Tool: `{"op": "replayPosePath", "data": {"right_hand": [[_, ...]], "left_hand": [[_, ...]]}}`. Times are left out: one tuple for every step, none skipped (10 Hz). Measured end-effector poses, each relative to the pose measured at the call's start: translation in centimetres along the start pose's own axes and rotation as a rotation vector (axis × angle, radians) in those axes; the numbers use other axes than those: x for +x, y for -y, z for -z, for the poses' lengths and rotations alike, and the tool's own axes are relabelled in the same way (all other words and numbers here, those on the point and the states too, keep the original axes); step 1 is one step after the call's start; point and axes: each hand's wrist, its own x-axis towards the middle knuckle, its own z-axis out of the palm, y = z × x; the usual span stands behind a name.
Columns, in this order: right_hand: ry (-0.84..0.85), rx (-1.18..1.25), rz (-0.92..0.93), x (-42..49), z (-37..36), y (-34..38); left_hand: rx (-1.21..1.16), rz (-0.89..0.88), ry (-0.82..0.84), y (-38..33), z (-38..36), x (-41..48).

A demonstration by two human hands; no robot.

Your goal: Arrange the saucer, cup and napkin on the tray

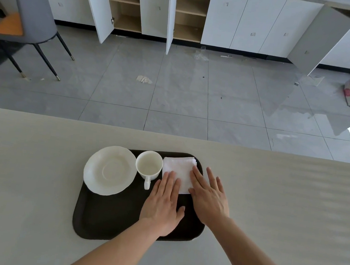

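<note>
Kitchen or dining room, white cabinets point(245, 20), tiled floor point(174, 92), dining chair point(32, 15)

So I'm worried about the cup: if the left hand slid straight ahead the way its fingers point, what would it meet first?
Probably not the cup. The left hand points up the napkin, just right of the handle; beyond lies the tray rim.

Tray point(102, 216): dark, matt, looks like plastic. Saucer point(110, 170) and cup point(149, 166): white glazed ceramic, smooth, soft sheen. Napkin point(177, 165): white, folded, faint embossed texture, cloth or paper, can't tell. Table point(32, 170): pale, matt, fine ripple grain. Floor point(174, 92): grey stone-look tiles, glossy, mirror reflections. Cabinets point(245, 20): smooth white doors, light wood shelves inside.
</note>
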Motion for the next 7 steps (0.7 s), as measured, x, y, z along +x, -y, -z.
{"op": "replayPosePath", "data": {"right_hand": [[0.010,0.021,-0.006,-0.1,0.4,0.3],[-0.015,0.054,-0.012,-0.2,1.3,0.5],[-0.059,0.083,-0.034,-1.0,2.1,0.8],[-0.074,0.104,-0.055,-1.6,2.7,0.9],[-0.097,0.122,-0.062,-2.5,3.8,1.5],[-0.141,0.152,-0.044,-3.5,5.0,2.2],[-0.168,0.138,-0.005,-4.2,6.6,3.4]], "left_hand": [[0.017,0.014,0.008,-0.1,0.6,0.0],[0.012,0.013,-0.019,-0.3,1.5,-0.4],[0.034,-0.019,-0.061,-0.3,2.1,-1.9],[0.044,-0.050,-0.087,-0.2,2.3,-3.7],[0.030,-0.037,-0.130,0.1,3.1,-6.0],[0.029,-0.004,-0.200,1.1,4.0,-8.1],[0.034,0.060,-0.265,2.1,5.6,-9.7]]}}
